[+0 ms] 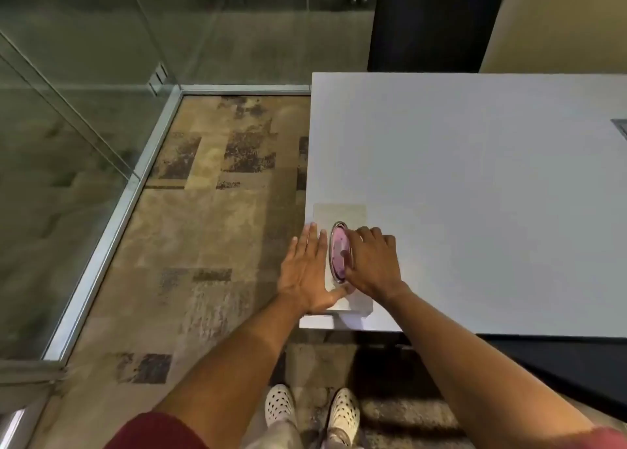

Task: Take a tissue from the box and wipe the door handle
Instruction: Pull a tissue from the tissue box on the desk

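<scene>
Both hands flank the pale tissue box [340, 215]: left hand [305, 272] flat, right hand [373, 262] fingering its purple oval opening

A white worktop [475, 194] stands on patchy tan-and-brown carpet [210, 228], beside metal-framed glass walls [68, 126] on the left.

I'm seeing dark red short sleeves [159, 430]; bare forearms; pale trousers [281, 435]; white perforated clogs [345, 411].

Left hand [305, 268] flat, fingers spread, palm down; right hand [371, 262] curled, fingers bent downward.
</scene>
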`<state>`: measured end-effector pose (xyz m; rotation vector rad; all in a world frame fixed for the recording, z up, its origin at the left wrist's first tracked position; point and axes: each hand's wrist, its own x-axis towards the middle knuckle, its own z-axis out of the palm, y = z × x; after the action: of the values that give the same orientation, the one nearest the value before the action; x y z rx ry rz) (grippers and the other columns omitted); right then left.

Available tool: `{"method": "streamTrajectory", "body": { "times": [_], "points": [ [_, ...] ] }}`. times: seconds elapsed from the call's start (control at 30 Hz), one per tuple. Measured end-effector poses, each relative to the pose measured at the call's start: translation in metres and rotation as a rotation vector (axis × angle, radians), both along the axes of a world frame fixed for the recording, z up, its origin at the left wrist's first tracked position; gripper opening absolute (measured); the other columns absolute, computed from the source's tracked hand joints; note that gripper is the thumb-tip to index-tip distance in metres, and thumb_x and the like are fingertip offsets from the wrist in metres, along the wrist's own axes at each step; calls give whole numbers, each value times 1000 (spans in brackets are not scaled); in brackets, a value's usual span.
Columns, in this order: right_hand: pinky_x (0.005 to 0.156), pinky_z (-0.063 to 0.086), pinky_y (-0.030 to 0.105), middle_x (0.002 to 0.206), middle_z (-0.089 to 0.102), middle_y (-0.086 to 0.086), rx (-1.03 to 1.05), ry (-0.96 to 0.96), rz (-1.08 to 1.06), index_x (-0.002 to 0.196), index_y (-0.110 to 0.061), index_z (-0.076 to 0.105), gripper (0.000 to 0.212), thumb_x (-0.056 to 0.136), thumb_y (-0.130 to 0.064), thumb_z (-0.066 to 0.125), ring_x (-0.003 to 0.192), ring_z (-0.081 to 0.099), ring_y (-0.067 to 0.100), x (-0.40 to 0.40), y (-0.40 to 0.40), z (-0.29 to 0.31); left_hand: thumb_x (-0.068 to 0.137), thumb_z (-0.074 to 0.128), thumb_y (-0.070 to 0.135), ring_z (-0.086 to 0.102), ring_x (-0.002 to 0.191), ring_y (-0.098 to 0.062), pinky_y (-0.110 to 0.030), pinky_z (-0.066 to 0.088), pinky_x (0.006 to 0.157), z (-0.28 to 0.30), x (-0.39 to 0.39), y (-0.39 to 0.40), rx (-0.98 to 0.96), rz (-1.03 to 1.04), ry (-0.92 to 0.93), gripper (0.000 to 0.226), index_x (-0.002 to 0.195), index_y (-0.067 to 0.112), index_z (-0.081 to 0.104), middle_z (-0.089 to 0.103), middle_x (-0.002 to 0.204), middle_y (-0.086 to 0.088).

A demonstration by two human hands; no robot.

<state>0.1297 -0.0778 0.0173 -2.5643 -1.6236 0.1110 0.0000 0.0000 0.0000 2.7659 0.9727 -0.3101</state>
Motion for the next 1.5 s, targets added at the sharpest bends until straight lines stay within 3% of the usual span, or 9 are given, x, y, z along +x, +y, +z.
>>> {"method": "streamTrajectory", "body": {
  "times": [0.27,0.37,0.63,1.03,1.33,1.5],
  "points": [
    [81,43,39,109,65,9,-62,-36,17,112,-17,68,39,79,-38,68,97,55,28,7,11,-11,69,8,96,-23,150,-28,-46,-6,124,-23,11,2,30,-32,-28,120,144,11,-29,-25,159,-14],
    [80,41,39,107,64,8,-42,-37,1,109,-19,70,31,84,-37,64,97,54,28,7,15,-11,66,2,97,-26,149,-27,-45,-8,123,-29,10,3,7,-31,-55,122,147,11,-28,-27,159,-13],
    [87,38,41,113,60,5,-94,-30,-50,109,-23,71,28,89,-37,58,105,50,26,4,26,-9,67,11,98,-30,147,-28,-48,-4,124,-29,10,3,-11,-36,-40,131,152,5,-20,-28,160,-16],
    [83,41,45,108,61,10,-101,-83,28,107,-11,62,27,88,-29,59,99,53,28,1,30,-12,67,17,98,-28,148,-29,-48,-5,123,-28,9,3,-4,-32,-44,131,152,6,-22,-29,159,-16],
    [82,41,36,111,59,10,-9,66,29,110,-10,59,28,96,-30,45,94,54,24,11,18,-9,69,14,97,-28,148,-28,-49,-3,123,-29,8,2,-14,-33,-59,128,152,7,-21,-28,160,-16],
    [71,32,28,106,62,9,62,150,17,109,-9,62,27,98,-27,45,88,54,24,13,11,-3,69,14,98,-27,148,-28,-49,-3,124,-27,9,2,-3,-30,-42,130,153,4,-18,-26,161,-16]
  ]
}}
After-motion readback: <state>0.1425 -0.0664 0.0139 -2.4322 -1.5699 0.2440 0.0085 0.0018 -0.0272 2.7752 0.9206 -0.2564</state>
